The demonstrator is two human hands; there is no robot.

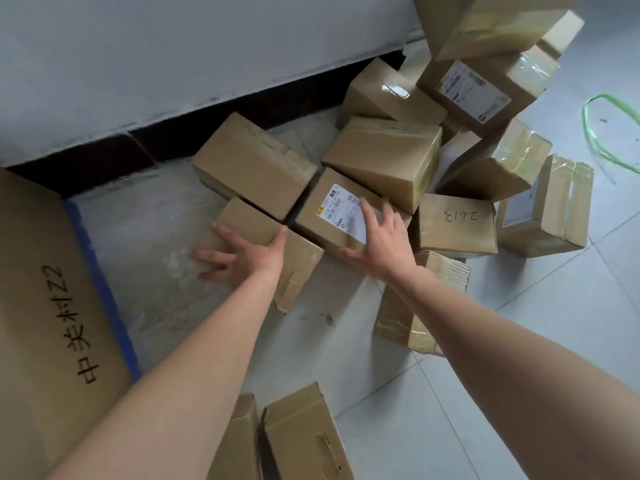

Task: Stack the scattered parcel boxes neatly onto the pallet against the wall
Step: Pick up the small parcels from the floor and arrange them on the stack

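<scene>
Cardboard dominates the head view: brown parcel boxes (381, 157) are scattered in a loose heap along the foot of a white wall (173, 64), which is finished at the bottom by a dark skirting band (242, 109). The floor (536, 341) is laid with pale grey tiles, and a loop of green strapping (602, 133) lies on it at the far right. The pallet (104, 282) is seen at the left, against the wall. Only a blue edge strip of it is exposed, and a pale, mottled sheet (156, 244) is spread over the surface beside that strip. A large carton (45, 289) with black handwriting is set at the far left, just beside the blue strip. Several of the boxes lie on the pale sheet near the wall, and others are tipped against one another on the tiles to the right. Two further boxes (304, 438) are seen at the bottom edge.

The left hand (242, 252) is laid flat, fingers spread and straight, on the near end of a plain box (301, 261); nothing is grasped by it. The right hand (381, 237) is likewise spread and released, its palm pressed on a labelled box (308, 220), partly over the white shipping label (341, 209). These two boxes lie touching at one corner. A numbered box (457, 220), marked by hand, lies just right of the right hand.
</scene>
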